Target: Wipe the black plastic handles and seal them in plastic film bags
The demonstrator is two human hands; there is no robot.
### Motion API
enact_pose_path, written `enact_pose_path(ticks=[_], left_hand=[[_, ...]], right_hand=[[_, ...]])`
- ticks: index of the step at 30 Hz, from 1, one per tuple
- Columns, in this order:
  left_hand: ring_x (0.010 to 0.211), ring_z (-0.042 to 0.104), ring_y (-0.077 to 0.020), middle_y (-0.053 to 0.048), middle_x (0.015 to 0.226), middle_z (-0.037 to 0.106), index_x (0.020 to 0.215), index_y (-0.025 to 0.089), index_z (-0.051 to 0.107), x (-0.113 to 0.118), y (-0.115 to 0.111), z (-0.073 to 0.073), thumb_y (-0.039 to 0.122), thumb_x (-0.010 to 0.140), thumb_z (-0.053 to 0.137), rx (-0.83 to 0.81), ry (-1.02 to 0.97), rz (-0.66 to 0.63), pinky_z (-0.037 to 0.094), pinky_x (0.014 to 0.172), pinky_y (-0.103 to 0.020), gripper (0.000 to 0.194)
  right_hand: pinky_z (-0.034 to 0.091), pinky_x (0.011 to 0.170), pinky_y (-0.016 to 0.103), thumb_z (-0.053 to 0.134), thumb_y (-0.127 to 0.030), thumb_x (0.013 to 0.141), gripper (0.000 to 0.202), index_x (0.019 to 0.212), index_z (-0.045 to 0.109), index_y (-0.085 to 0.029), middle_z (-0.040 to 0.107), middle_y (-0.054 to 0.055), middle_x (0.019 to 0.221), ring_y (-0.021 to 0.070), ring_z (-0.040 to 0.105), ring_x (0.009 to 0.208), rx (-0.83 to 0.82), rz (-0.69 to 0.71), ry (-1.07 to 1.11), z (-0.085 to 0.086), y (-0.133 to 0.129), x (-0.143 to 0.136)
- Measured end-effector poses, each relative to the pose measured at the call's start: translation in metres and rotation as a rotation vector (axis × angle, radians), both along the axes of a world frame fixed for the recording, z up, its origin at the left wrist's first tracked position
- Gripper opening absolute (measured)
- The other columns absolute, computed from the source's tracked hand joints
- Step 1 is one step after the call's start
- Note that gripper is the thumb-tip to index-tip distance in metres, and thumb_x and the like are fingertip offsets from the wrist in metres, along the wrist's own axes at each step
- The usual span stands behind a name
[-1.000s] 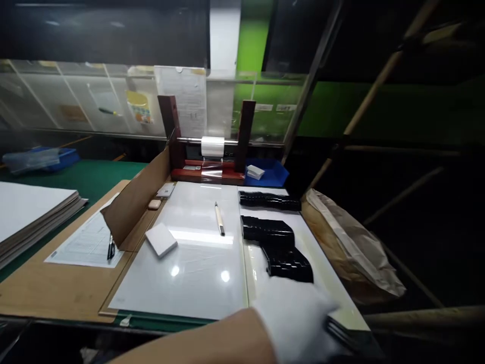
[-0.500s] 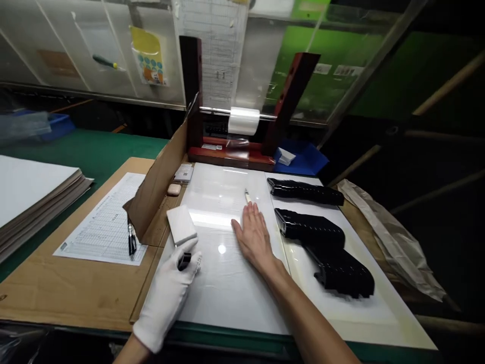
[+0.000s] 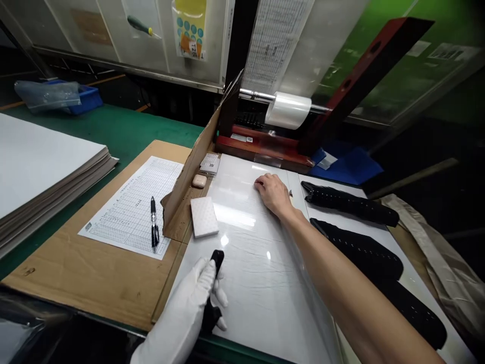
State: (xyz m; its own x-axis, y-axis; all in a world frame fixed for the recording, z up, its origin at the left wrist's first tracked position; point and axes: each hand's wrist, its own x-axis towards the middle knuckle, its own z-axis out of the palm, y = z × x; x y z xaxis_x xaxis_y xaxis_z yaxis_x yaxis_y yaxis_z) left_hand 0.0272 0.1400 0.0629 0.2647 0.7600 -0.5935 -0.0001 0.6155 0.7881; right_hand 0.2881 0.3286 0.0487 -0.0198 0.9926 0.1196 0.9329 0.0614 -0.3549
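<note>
My left hand [image 3: 206, 288], in a white glove, is closed around a black curved piece [image 3: 216, 257] low over the front of the white board. My bare right hand [image 3: 273, 193] rests on the clear film [image 3: 261, 273] that covers the board. Its fingers are curled together, and whatever they may pinch is hidden. Just right of that hand shows the small pointed tip [image 3: 290, 193] of a thin tool. A white foam block [image 3: 204, 216] lies at the board's left edge. To the right are black ribbed pieces [image 3: 350, 205], partly behind my forearm.
A film roll [image 3: 290, 109] hangs on a rod in a dark red stand [image 3: 261, 151]. An upright cardboard flap [image 3: 193, 162] borders the left side. Beyond it lie a printed sheet [image 3: 132, 207], a pen [image 3: 153, 222] and a board stack [image 3: 49, 172]. A blue tray [image 3: 352, 164] sits behind right.
My right hand has gone from lying flat to curled, and sits further back on the film. The left hand has moved away from the foam block, toward the front edge. The view has shifted.
</note>
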Motion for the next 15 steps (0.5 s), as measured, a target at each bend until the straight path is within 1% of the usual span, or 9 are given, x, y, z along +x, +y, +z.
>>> enact_pose_path(ticks=[1, 2, 3, 5, 8, 10, 12, 14, 15], left_hand=[[0.052, 0.062, -0.0154, -0.001, 0.067, 0.065, 0.083, 0.02, 0.054, -0.001, 0.0, 0.004, 0.079, 0.085, 0.048, 0.07, 0.06, -0.024, 0.049, 0.051, -0.026, 0.059], [0.056, 0.063, -0.0166, -0.002, 0.068, 0.066, 0.08, 0.021, 0.053, -0.002, -0.001, 0.008, 0.077, 0.085, 0.049, 0.13, 0.116, -0.051, 0.05, 0.056, -0.027, 0.057], [0.059, 0.064, -0.0173, -0.003, 0.069, 0.066, 0.078, 0.021, 0.053, -0.004, -0.002, 0.011, 0.074, 0.086, 0.051, 0.177, 0.169, -0.078, 0.051, 0.059, -0.028, 0.054], [0.064, 0.062, -0.0168, -0.001, 0.073, 0.063, 0.076, 0.021, 0.054, -0.005, -0.003, 0.019, 0.068, 0.087, 0.055, 0.24, 0.267, -0.101, 0.051, 0.064, -0.028, 0.049], [0.069, 0.057, -0.0156, 0.002, 0.077, 0.055, 0.076, 0.021, 0.054, 0.002, -0.004, 0.034, 0.061, 0.086, 0.062, 0.363, 0.334, -0.07, 0.047, 0.066, -0.026, 0.042], [0.071, 0.052, -0.0152, 0.003, 0.074, 0.051, 0.074, 0.021, 0.053, 0.016, 0.0, 0.045, 0.059, 0.084, 0.064, 0.451, 0.309, -0.069, 0.044, 0.065, -0.025, 0.041], [0.068, 0.047, -0.0142, 0.004, 0.069, 0.047, 0.067, 0.021, 0.05, 0.036, 0.007, 0.053, 0.061, 0.084, 0.061, 0.514, 0.272, -0.097, 0.04, 0.061, -0.024, 0.045], [0.065, 0.043, -0.0134, 0.004, 0.065, 0.043, 0.062, 0.021, 0.046, 0.058, 0.017, 0.055, 0.063, 0.086, 0.057, 0.551, 0.259, -0.127, 0.037, 0.059, -0.025, 0.049], [0.063, 0.043, -0.0133, 0.004, 0.063, 0.043, 0.061, 0.021, 0.045, 0.068, 0.022, 0.052, 0.063, 0.086, 0.055, 0.558, 0.261, -0.138, 0.036, 0.058, -0.025, 0.05]], right_hand=[[0.048, 0.102, 0.049, 0.06, -0.038, 0.099, 0.026, 0.111, 0.067, -0.017, 0.067, 0.008, 0.119, 0.0238, 0.062, 0.115, -0.034, 0.019, 0.018, 0.006, 0.003, 0.0], [0.051, 0.098, 0.047, 0.061, -0.039, 0.099, 0.025, 0.108, 0.067, -0.016, 0.068, 0.007, 0.113, 0.0219, 0.065, 0.107, -0.07, 0.045, 0.039, 0.013, 0.001, 0.0], [0.054, 0.094, 0.044, 0.061, -0.039, 0.099, 0.025, 0.106, 0.067, -0.016, 0.069, 0.006, 0.109, 0.0203, 0.067, 0.101, -0.106, 0.075, 0.064, 0.018, -0.007, -0.001], [0.056, 0.087, 0.039, 0.061, -0.036, 0.1, 0.022, 0.103, 0.068, -0.016, 0.071, 0.004, 0.102, 0.0177, 0.068, 0.092, -0.171, 0.137, 0.113, 0.026, -0.036, -0.005], [0.055, 0.081, 0.033, 0.058, -0.027, 0.1, 0.015, 0.1, 0.071, -0.019, 0.073, 0.003, 0.097, 0.0163, 0.068, 0.087, -0.213, 0.184, 0.174, 0.029, -0.105, -0.017], [0.052, 0.076, 0.029, 0.057, -0.022, 0.099, 0.015, 0.096, 0.071, -0.021, 0.073, 0.002, 0.093, 0.0162, 0.068, 0.083, -0.206, 0.183, 0.203, 0.026, -0.156, -0.031], [0.049, 0.07, 0.027, 0.055, -0.018, 0.098, 0.017, 0.089, 0.07, -0.021, 0.07, 0.002, 0.086, 0.0169, 0.066, 0.078, -0.186, 0.171, 0.219, 0.023, -0.204, -0.048], [0.046, 0.067, 0.027, 0.054, -0.015, 0.097, 0.017, 0.088, 0.068, -0.021, 0.068, 0.002, 0.083, 0.0174, 0.064, 0.076, -0.168, 0.169, 0.231, 0.019, -0.247, -0.065], [0.045, 0.068, 0.027, 0.055, -0.013, 0.096, 0.016, 0.088, 0.067, -0.021, 0.067, 0.002, 0.084, 0.0176, 0.064, 0.077, -0.159, 0.175, 0.237, 0.016, -0.265, -0.072]])
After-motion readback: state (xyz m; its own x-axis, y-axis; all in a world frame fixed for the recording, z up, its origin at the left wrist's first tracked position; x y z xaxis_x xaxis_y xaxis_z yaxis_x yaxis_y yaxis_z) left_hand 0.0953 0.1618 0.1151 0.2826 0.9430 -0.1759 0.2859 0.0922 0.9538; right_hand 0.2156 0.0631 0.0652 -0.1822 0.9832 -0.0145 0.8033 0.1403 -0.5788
